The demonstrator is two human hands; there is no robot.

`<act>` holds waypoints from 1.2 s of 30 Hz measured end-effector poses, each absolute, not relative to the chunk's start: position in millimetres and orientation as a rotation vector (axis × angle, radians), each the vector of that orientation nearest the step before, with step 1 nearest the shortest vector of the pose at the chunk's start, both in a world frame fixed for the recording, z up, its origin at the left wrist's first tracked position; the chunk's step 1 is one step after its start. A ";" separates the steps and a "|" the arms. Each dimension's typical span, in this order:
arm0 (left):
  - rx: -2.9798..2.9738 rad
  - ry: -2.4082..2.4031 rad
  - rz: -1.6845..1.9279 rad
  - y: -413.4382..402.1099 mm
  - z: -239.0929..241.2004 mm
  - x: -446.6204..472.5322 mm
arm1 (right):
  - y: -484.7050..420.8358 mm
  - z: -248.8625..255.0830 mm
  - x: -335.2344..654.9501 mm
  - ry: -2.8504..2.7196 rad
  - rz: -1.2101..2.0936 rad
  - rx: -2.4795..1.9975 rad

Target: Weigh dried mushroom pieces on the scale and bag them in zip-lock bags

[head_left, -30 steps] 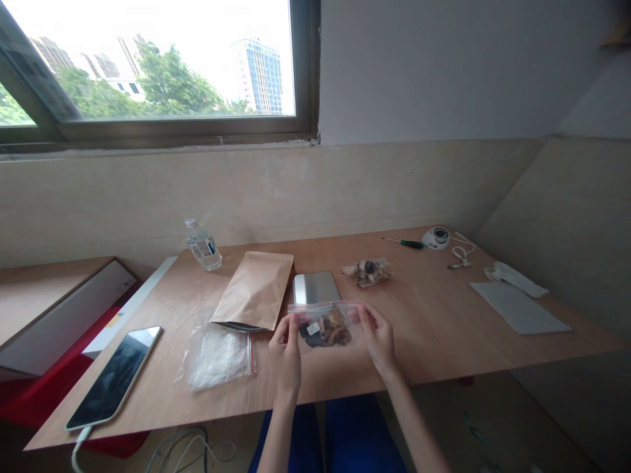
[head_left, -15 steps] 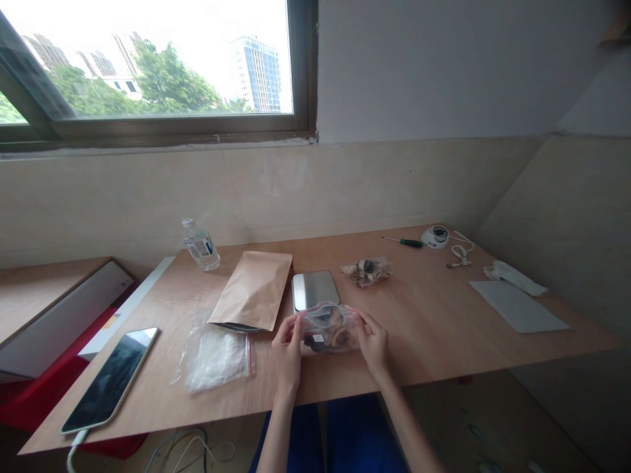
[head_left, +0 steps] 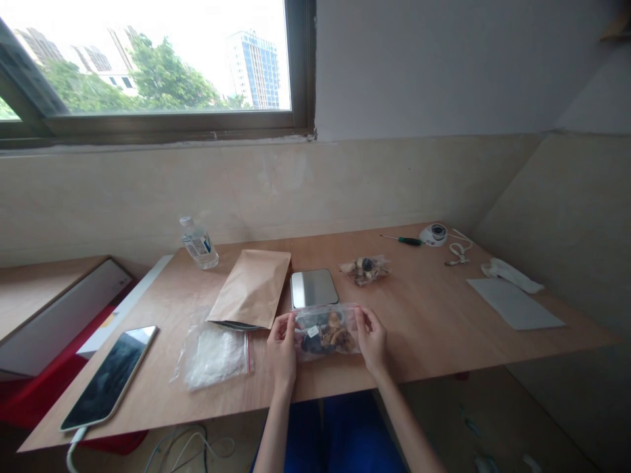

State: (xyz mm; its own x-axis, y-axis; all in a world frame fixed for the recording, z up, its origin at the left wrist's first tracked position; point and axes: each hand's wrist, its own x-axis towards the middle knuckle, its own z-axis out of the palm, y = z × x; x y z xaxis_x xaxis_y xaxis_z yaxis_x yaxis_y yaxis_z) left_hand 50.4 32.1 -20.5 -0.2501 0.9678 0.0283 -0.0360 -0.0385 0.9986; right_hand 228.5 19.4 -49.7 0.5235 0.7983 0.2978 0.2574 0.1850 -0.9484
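Note:
A clear zip bag (head_left: 328, 335) with dark and brown dried pieces inside is stretched between my two hands near the table's front edge. My left hand (head_left: 282, 348) pinches its upper left corner, and my right hand (head_left: 371, 338) pinches the upper right one. A small white label shows among the contents. Just behind the bag lies a digital scale (head_left: 314, 288) with a bare metal plate. Another filled clear bag (head_left: 365, 269) rests beyond it to the right. Left of my hands, a brown paper pouch (head_left: 254, 289) lies with its mouth toward me, partly over a stack of clear zip bags (head_left: 217, 358).
A phone (head_left: 111, 378) with a cable lies at the left edge, and a water bottle (head_left: 199, 244) stands at the back. Toward the right are a screwdriver (head_left: 408, 241), a dome camera (head_left: 434, 234), a white sheet (head_left: 515, 304) and a white bundle (head_left: 513, 274).
The bag between my hands is pulled flatter and wider, so its contents show more plainly. Its top edge has straightened, and my left hand has shifted slightly left.

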 end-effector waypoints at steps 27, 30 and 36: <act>1.028 1.187 1.585 24.2 -20.2 58.1 | 28.3 39.8 240.8 -1.934 0.571 -1.149; 0.981 1.170 1.619 23.3 -18.0 63.2 | 35.6 40.9 244.4 -2.172 0.397 -1.196; 0.865 1.246 1.747 30.6 -19.2 67.6 | 41.9 33.8 252.7 -2.279 0.311 -1.188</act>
